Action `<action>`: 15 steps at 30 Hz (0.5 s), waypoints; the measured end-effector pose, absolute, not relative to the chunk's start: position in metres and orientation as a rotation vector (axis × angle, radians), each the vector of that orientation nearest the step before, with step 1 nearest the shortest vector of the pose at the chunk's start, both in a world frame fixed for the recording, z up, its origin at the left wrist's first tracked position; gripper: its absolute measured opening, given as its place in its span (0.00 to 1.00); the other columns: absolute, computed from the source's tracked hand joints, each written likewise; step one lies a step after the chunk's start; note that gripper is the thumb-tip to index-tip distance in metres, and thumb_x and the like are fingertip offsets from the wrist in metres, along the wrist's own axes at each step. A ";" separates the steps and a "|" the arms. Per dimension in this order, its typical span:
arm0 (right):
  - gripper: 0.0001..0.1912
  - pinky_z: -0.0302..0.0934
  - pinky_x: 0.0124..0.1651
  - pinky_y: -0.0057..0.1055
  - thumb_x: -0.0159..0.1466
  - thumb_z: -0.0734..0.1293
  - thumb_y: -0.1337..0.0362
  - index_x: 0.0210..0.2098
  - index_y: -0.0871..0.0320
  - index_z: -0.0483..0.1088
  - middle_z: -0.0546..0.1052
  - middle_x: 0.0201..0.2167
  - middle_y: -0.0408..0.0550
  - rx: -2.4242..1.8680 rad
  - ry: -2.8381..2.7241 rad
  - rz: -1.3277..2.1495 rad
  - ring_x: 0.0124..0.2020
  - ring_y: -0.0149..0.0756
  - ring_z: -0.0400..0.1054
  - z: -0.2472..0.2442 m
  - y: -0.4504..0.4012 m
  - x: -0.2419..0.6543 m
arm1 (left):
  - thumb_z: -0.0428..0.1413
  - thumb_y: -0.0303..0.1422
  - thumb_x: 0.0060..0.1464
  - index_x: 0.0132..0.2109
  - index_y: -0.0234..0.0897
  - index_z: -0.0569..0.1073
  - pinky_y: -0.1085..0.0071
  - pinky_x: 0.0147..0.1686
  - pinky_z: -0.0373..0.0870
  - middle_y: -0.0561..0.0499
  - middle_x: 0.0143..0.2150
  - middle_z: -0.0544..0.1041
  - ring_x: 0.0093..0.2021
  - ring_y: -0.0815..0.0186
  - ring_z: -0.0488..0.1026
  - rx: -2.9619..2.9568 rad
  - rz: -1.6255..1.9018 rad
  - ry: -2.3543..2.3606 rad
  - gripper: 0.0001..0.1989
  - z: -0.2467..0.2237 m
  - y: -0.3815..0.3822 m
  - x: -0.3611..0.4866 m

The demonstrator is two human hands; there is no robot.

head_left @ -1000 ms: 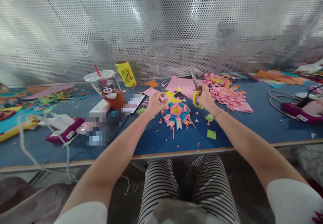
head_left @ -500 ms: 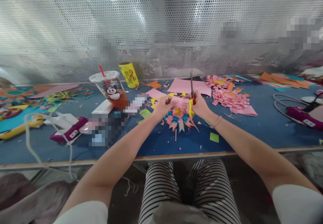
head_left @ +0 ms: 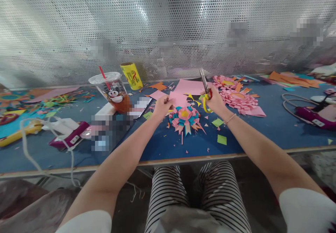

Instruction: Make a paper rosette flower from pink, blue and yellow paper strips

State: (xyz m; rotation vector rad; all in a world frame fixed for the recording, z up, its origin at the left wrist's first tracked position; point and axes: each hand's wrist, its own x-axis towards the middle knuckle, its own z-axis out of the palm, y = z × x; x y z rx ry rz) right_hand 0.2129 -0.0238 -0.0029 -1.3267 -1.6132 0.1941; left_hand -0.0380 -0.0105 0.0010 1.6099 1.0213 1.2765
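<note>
Pinched on the edge of a pink paper piece (head_left: 180, 99) is my left hand (head_left: 163, 107), its fingers closed. To the right, my right hand (head_left: 214, 100) is wrapped round the handles of the scissors (head_left: 205, 82), which have yellow and red on them and blades pointing up and away. Below and between both hands, a pink and blue paper flower (head_left: 184, 116) with a yellow centre lies on the blue table (head_left: 194, 147). A larger pink sheet (head_left: 191, 87) lies behind the held piece.
Pink paper flowers (head_left: 238, 100) lie right of my right hand. A drink cup (head_left: 114, 93) with a red straw and a yellow roll (head_left: 132, 76) stand at the left. Green scraps (head_left: 222, 139) lie near the front. A perforated metal screen (head_left: 183, 26) rises behind.
My hands have moved apart. The right one has shifted right with the scissors, uncovering the flower; the pink piece now shows fully beside my left hand.
</note>
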 end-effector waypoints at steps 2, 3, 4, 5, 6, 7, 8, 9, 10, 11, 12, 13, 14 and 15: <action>0.14 0.61 0.36 0.32 0.50 0.65 0.70 0.35 0.54 0.59 0.74 0.31 0.44 -1.418 -1.598 0.136 0.33 0.36 0.68 -0.003 -0.018 0.222 | 0.58 0.37 0.47 0.30 0.35 0.67 0.75 0.26 0.69 0.57 0.22 0.67 0.21 0.74 0.67 1.589 1.281 1.022 0.11 -0.001 -0.006 -0.040; 0.15 0.61 0.36 0.32 0.49 0.64 0.71 0.35 0.54 0.58 0.73 0.30 0.44 -1.454 -1.587 0.118 0.33 0.37 0.69 -0.002 -0.016 0.227 | 0.58 0.36 0.48 0.29 0.35 0.67 0.75 0.26 0.69 0.57 0.22 0.67 0.21 0.74 0.67 1.579 1.282 1.040 0.10 -0.002 -0.004 -0.042; 0.15 0.61 0.36 0.33 0.48 0.64 0.72 0.34 0.55 0.58 0.72 0.29 0.44 -1.483 -1.571 0.105 0.33 0.38 0.68 -0.002 -0.014 0.233 | 0.57 0.34 0.49 0.29 0.35 0.67 0.75 0.27 0.70 0.56 0.22 0.67 0.21 0.74 0.67 1.574 1.282 1.067 0.08 -0.003 -0.002 -0.043; 0.15 0.61 0.36 0.34 0.48 0.64 0.72 0.34 0.55 0.57 0.71 0.29 0.44 -1.505 -1.550 0.095 0.32 0.38 0.68 -0.001 -0.012 0.240 | 0.57 0.32 0.49 0.29 0.35 0.67 0.74 0.27 0.70 0.56 0.22 0.68 0.22 0.74 0.67 1.569 1.276 1.102 0.07 -0.003 0.000 -0.044; 0.15 0.61 0.36 0.35 0.48 0.63 0.73 0.34 0.55 0.57 0.71 0.28 0.44 -1.524 -1.523 0.084 0.31 0.38 0.67 0.000 -0.010 0.247 | 0.56 0.30 0.49 0.30 0.34 0.68 0.73 0.29 0.71 0.55 0.23 0.69 0.22 0.73 0.68 1.562 1.262 1.132 0.05 -0.002 0.000 -0.045; 0.14 0.60 0.36 0.36 0.49 0.62 0.73 0.34 0.55 0.56 0.70 0.27 0.44 -1.546 -1.491 0.069 0.31 0.39 0.66 0.001 -0.009 0.255 | 0.56 0.28 0.50 0.32 0.34 0.68 0.71 0.30 0.72 0.54 0.25 0.70 0.23 0.73 0.70 1.556 1.246 1.147 0.03 -0.001 0.000 -0.046; 0.14 0.60 0.36 0.37 0.49 0.62 0.72 0.33 0.55 0.56 0.69 0.27 0.44 -1.567 -1.451 0.051 0.31 0.39 0.66 0.003 -0.008 0.265 | 0.55 0.26 0.50 0.34 0.34 0.69 0.70 0.31 0.73 0.53 0.27 0.72 0.24 0.72 0.71 1.550 1.227 1.153 0.03 0.000 -0.001 -0.046; 0.13 0.60 0.37 0.38 0.50 0.61 0.72 0.33 0.55 0.56 0.68 0.27 0.44 -1.584 -1.403 0.031 0.31 0.39 0.65 0.004 -0.007 0.275 | 0.55 0.26 0.50 0.37 0.34 0.69 0.68 0.33 0.73 0.52 0.29 0.73 0.25 0.71 0.72 1.549 1.208 1.149 0.05 0.002 -0.003 -0.046; 0.13 0.60 0.37 0.38 0.50 0.61 0.73 0.33 0.56 0.55 0.67 0.27 0.45 -1.592 -1.355 0.013 0.31 0.39 0.64 0.005 -0.006 0.285 | 0.55 0.25 0.51 0.39 0.33 0.69 0.67 0.34 0.74 0.51 0.30 0.75 0.26 0.70 0.73 1.551 1.192 1.140 0.06 0.005 -0.005 -0.044; 0.13 0.59 0.37 0.39 0.50 0.61 0.73 0.33 0.56 0.55 0.66 0.27 0.44 -1.588 -1.306 -0.004 0.31 0.39 0.64 0.006 -0.006 0.294 | 0.55 0.25 0.51 0.40 0.33 0.69 0.66 0.35 0.74 0.49 0.31 0.75 0.26 0.69 0.73 1.555 1.174 1.132 0.08 0.007 -0.008 -0.041; 0.13 0.59 0.38 0.39 0.50 0.61 0.73 0.34 0.56 0.56 0.66 0.27 0.44 -1.576 -1.257 -0.017 0.30 0.38 0.63 0.007 -0.005 0.303 | 0.55 0.25 0.51 0.41 0.33 0.69 0.66 0.35 0.74 0.48 0.32 0.76 0.27 0.69 0.74 1.561 1.154 1.123 0.08 0.010 -0.011 -0.036; 0.13 0.59 0.38 0.39 0.50 0.61 0.74 0.34 0.56 0.56 0.66 0.27 0.44 -1.561 -1.208 -0.024 0.30 0.37 0.63 0.007 -0.004 0.311 | 0.55 0.24 0.50 0.41 0.33 0.70 0.65 0.36 0.74 0.47 0.32 0.76 0.28 0.68 0.74 1.567 1.129 1.112 0.09 0.012 -0.014 -0.030; 0.14 0.59 0.38 0.39 0.49 0.61 0.74 0.34 0.57 0.56 0.66 0.27 0.44 -1.545 -1.162 -0.020 0.30 0.37 0.63 0.007 -0.003 0.316 | 0.56 0.23 0.49 0.41 0.32 0.70 0.65 0.35 0.75 0.47 0.32 0.77 0.28 0.67 0.74 1.573 1.099 1.101 0.10 0.015 -0.016 -0.022; 0.14 0.59 0.37 0.39 0.49 0.61 0.74 0.34 0.57 0.56 0.66 0.27 0.44 -1.534 -1.122 -0.006 0.30 0.36 0.62 0.008 -0.002 0.320 | 0.56 0.23 0.47 0.40 0.32 0.70 0.64 0.35 0.75 0.46 0.32 0.77 0.28 0.66 0.75 1.580 1.059 1.085 0.11 0.017 -0.019 -0.012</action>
